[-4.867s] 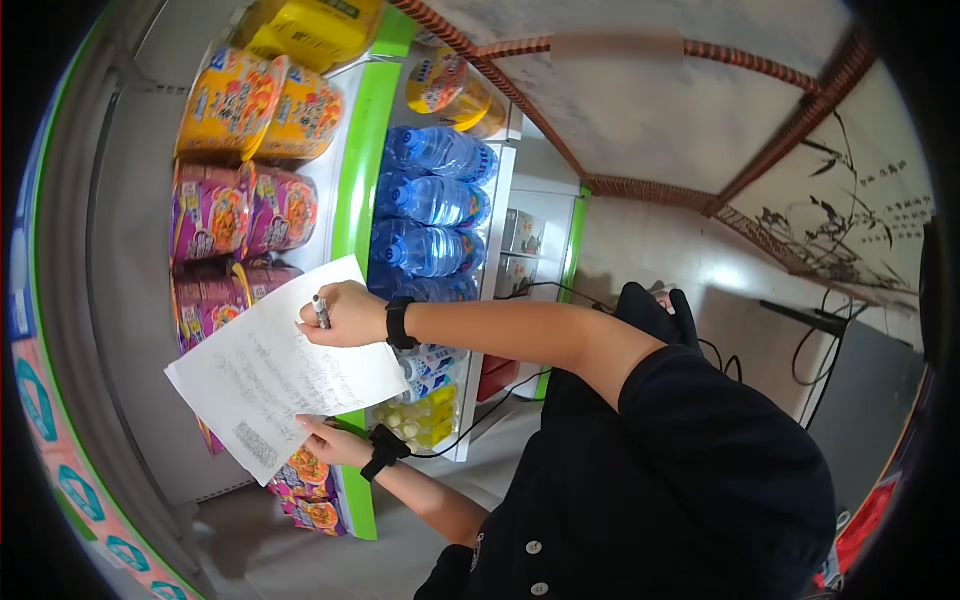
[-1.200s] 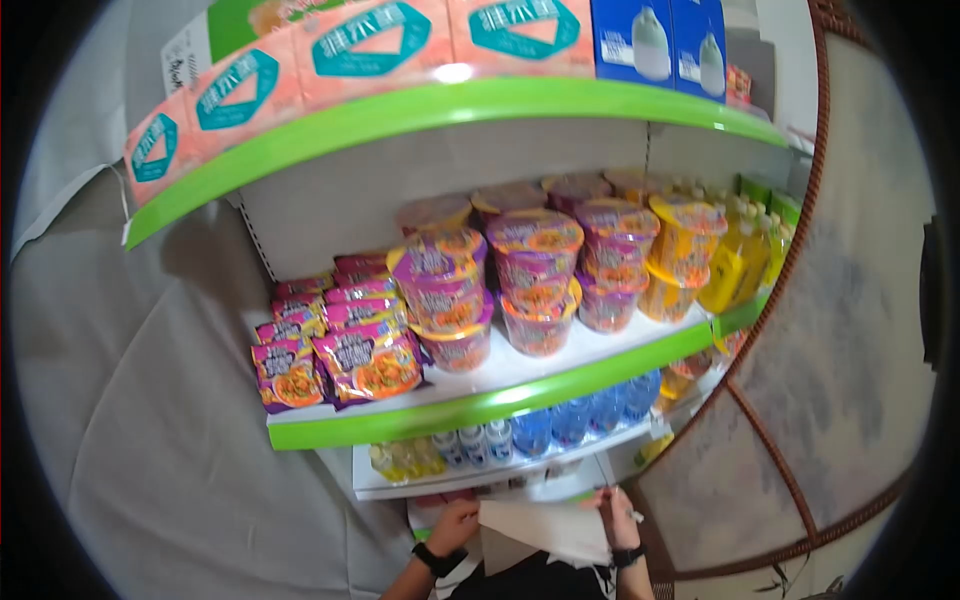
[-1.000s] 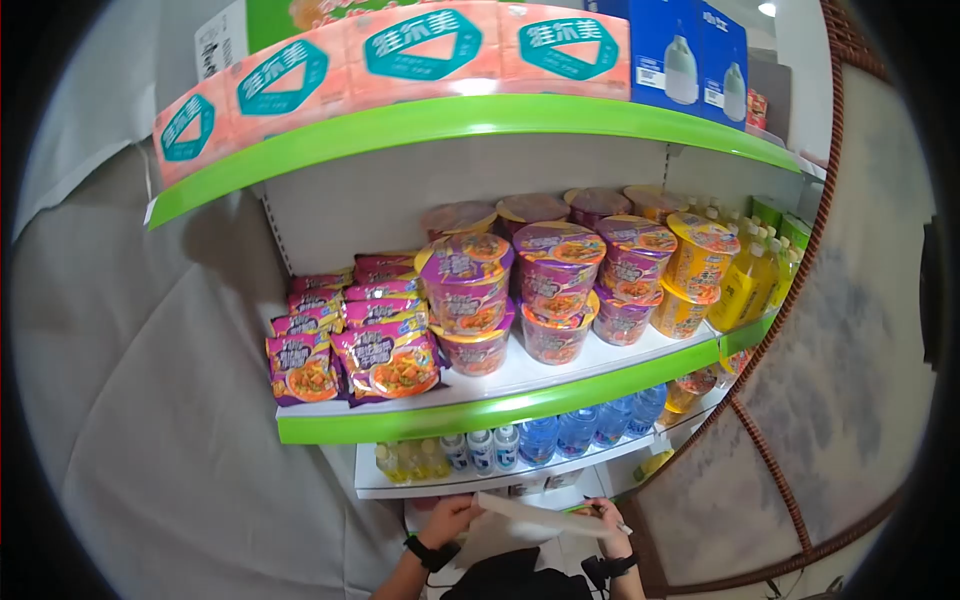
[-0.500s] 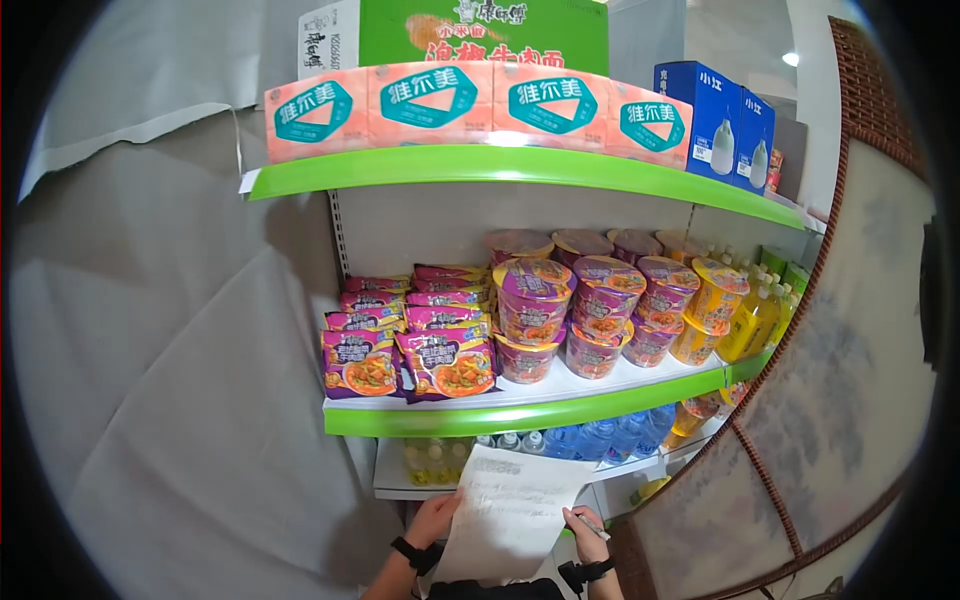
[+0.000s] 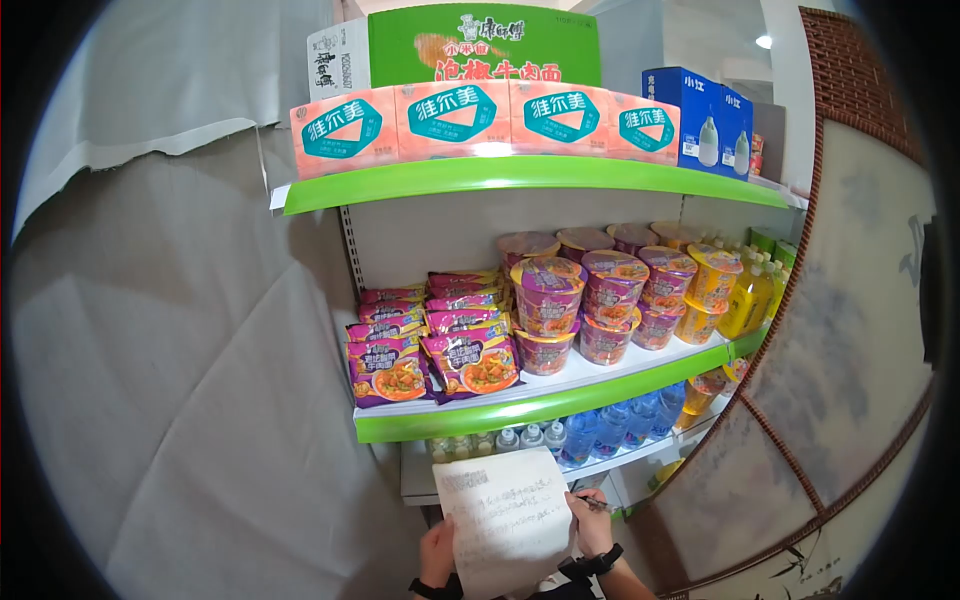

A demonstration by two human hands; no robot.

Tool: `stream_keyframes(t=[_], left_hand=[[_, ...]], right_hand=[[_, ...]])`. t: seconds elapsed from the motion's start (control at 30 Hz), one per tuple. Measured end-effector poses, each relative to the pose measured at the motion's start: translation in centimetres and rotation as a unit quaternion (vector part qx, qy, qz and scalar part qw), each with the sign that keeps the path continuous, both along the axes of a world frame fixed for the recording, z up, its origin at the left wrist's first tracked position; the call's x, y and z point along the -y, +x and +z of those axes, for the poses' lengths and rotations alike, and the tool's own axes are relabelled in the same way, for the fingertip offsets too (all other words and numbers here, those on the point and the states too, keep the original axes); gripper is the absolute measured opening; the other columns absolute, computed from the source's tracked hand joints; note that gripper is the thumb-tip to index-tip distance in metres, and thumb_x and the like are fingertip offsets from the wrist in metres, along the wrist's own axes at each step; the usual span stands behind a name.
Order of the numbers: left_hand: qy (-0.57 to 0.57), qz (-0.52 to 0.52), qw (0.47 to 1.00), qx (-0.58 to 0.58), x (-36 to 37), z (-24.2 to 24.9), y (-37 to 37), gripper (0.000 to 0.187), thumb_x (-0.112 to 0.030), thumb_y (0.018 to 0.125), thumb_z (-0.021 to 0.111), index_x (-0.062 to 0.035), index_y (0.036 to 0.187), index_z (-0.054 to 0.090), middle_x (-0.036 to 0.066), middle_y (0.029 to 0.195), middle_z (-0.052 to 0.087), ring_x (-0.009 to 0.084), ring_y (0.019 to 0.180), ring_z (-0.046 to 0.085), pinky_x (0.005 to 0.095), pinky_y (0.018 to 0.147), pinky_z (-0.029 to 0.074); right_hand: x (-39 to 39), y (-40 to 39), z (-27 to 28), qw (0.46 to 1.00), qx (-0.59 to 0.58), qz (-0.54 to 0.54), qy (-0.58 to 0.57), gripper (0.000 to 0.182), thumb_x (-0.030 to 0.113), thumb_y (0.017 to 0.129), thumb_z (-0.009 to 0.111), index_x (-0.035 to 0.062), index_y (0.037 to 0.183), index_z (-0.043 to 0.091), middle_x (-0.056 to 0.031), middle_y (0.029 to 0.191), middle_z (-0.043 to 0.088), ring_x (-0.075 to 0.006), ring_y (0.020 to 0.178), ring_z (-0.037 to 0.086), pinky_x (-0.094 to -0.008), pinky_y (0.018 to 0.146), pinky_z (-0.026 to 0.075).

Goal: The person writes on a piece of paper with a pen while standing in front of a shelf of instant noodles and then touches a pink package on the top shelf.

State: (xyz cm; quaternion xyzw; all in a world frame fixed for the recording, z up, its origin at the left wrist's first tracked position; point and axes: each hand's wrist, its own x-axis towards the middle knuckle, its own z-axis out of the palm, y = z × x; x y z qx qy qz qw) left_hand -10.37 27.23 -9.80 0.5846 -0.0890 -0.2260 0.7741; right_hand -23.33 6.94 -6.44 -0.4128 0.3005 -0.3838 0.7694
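Note:
At the bottom of the view my left hand [image 5: 437, 552] grips the left edge of a handwritten sheet of paper [image 5: 508, 517], held upright in front of me. My right hand [image 5: 592, 519] is closed around a pen [image 5: 592, 503] whose tip lies at the sheet's right edge. Right above the paper a green-edged shelf [image 5: 540, 403] carries purple noodle packets [image 5: 432, 350] and stacked purple and yellow noodle cups [image 5: 600, 295].
Water bottles [image 5: 600, 430] line the lower shelf. Pink tissue packs [image 5: 480, 115], a green carton [image 5: 480, 45] and blue boxes [image 5: 705, 115] sit on the top shelf. Yellow drink bottles [image 5: 755, 295] stand at the right. A grey sheet [image 5: 170, 380] hangs at left, a patterned panel [image 5: 850, 340] at right.
The view swung from looking down along the shelves to facing them upright. The sheet, flattened low a second ago, is now raised upright, and the pen sits at its right edge.

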Motion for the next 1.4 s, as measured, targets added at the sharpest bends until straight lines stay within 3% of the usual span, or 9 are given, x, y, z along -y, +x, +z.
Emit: stream_keyframes(t=[0.03, 0.1, 0.17, 0.23, 0.27, 0.4, 0.73, 1.1, 1.4], left_hand=[[-0.006, -0.003, 1.000, 0.002, 0.1, 1.1, 0.1, 0.029, -0.025, 0.090, 0.059, 0.0017, 0.079, 0.063, 0.005, 0.083, 0.061, 0.0084, 0.073, 0.052, 0.0233, 0.067, 0.043], [0.098, 0.143, 0.899, 0.401, 0.2, 4.0, -0.7, 0.022, -0.024, 0.087, 0.060, -0.0029, 0.080, 0.063, 0.014, 0.108, 0.056, 0.0189, 0.093, 0.052, 0.0304, 0.080, 0.041], [0.063, 0.122, 0.927, 0.348, 0.0, 7.2, -2.3, 0.017, -0.022, 0.084, 0.063, -0.0062, 0.078, 0.064, 0.016, 0.120, 0.047, 0.0286, 0.106, 0.045, 0.0357, 0.087, 0.037], [0.225, 0.091, 0.701, 0.670, -0.2, 11.6, -3.3, 0.016, -0.021, 0.083, 0.065, -0.0062, 0.077, 0.064, 0.011, 0.114, 0.053, 0.0285, 0.104, 0.046, 0.0351, 0.086, 0.038], [0.209, 0.066, 0.680, 0.700, 0.4, 12.9, -3.8, 0.016, -0.021, 0.085, 0.063, -0.0064, 0.078, 0.066, 0.008, 0.105, 0.058, 0.0266, 0.095, 0.052, 0.0319, 0.083, 0.040], [0.156, -0.091, 0.709, 0.682, 2.7, 10.9, -6.4, 0.030, -0.032, 0.071, 0.071, -0.0131, 0.094, 0.065, 0.012, 0.121, 0.054, 0.0304, 0.115, 0.046, 0.0526, 0.100, 0.026], [0.173, 0.008, 0.880, 0.443, 13.3, 5.6, -11.7, 0.019, -0.016, 0.088, 0.056, 0.0009, 0.086, 0.063, 0.015, 0.085, 0.060, 0.0312, 0.074, 0.057, 0.0359, 0.065, 0.046], [0.052, -0.013, 0.998, -0.029, 14.3, 7.5, -16.2, 0.033, -0.025, 0.094, 0.053, 0.0008, 0.114, 0.057, 0.001, 0.100, 0.061, 0.0085, 0.091, 0.054, 0.0224, 0.080, 0.042], [-0.069, 0.091, 0.993, -0.016, 12.6, 8.1, -15.8, 0.032, -0.020, 0.097, 0.045, 0.0008, 0.120, 0.051, 0.003, 0.114, 0.057, 0.0101, 0.103, 0.052, 0.0257, 0.092, 0.039]], right_hand=[[0.2, 0.1, 0.3, 1.000, 0.002, -0.003, -0.006, 0.022, 0.002, 0.081, 0.066, 0.0067, 0.092, 0.046, 0.0019, 0.073, 0.051, -0.0048, 0.061, 0.046, -0.0185, 0.057, 0.039], [0.4, -0.5, 0.9, 0.997, 0.055, -0.019, -0.047, 0.023, 0.001, 0.082, 0.064, 0.0073, 0.091, 0.045, 0.0030, 0.070, 0.048, -0.0051, 0.063, 0.047, -0.0186, 0.061, 0.040], [0.8, -1.1, 1.7, 0.998, 0.038, -0.030, -0.049, 0.025, 0.003, 0.082, 0.066, 0.0104, 0.088, 0.044, 0.0042, 0.067, 0.043, -0.0040, 0.061, 0.042, -0.0183, 0.054, 0.033], [2.4, -1.7, 0.9, 0.997, 0.028, -0.029, -0.070, 0.025, 0.003, 0.082, 0.067, 0.0103, 0.086, 0.043, 0.0040, 0.070, 0.043, -0.0036, 0.061, 0.042, -0.0184, 0.052, 0.033], [2.9, -2.4, 1.1, 0.998, 0.017, -0.012, -0.058, 0.025, 0.004, 0.082, 0.066, 0.0105, 0.084, 0.042, 0.0031, 0.073, 0.045, -0.0044, 0.061, 0.042, -0.0195, 0.052, 0.033], [6.2, -4.5, 0.8, 0.998, -0.009, 0.048, -0.051, 0.023, 0.006, 0.083, 0.063, 0.0104, 0.081, 0.041, 0.0035, 0.068, 0.043, -0.0043, 0.057, 0.041, -0.0199, 0.048, 0.030], [15.9, -8.5, 2.2, 0.988, 0.026, 0.066, -0.134, 0.024, -0.002, 0.083, 0.059, 0.0104, 0.092, 0.040, 0.0022, 0.076, 0.044, -0.0063, 0.071, 0.045, -0.0223, 0.070, 0.041], [19.0, -6.2, 1.5, 0.917, 0.006, 0.221, -0.332, 0.027, 0.004, 0.082, 0.065, 0.0105, 0.092, 0.041, 0.0031, 0.079, 0.037, -0.0060, 0.073, 0.036, -0.0206, 0.064, 0.033], [19.1, -4.9, 2.6, 0.892, 0.021, 0.290, -0.345, 0.032, 0.004, 0.083, 0.065, 0.0065, 0.104, 0.041, -0.0062, 0.099, 0.052, -0.0146, 0.093, 0.055, -0.0289, 0.083, 0.044]])
